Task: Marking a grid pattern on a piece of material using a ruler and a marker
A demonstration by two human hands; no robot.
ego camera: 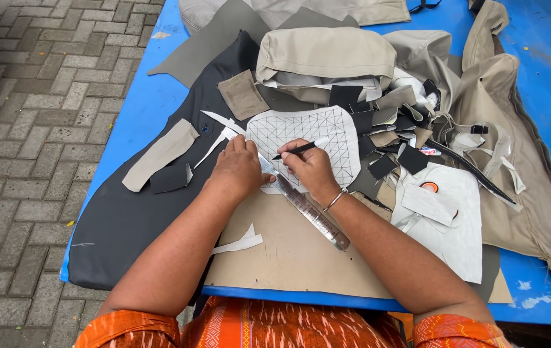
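My left hand [238, 169] presses flat on a metal ruler [308, 209] that runs diagonally across a white fabric piece [317, 132] marked with a grid of crossing lines. My right hand [313, 169] holds a black pen [300, 149], its tip resting on the white piece beside the ruler's edge. A bracelet circles my right wrist. The white piece lies on a brown cardboard sheet [288, 254] in front of me.
A blue table [146, 106] carries dark grey material [127, 219], beige fabric covers [327, 55], and several black, grey and beige scraps [391, 138]. White cut pieces [446, 212] lie to the right. Brick paving [24, 148] lies left of the table.
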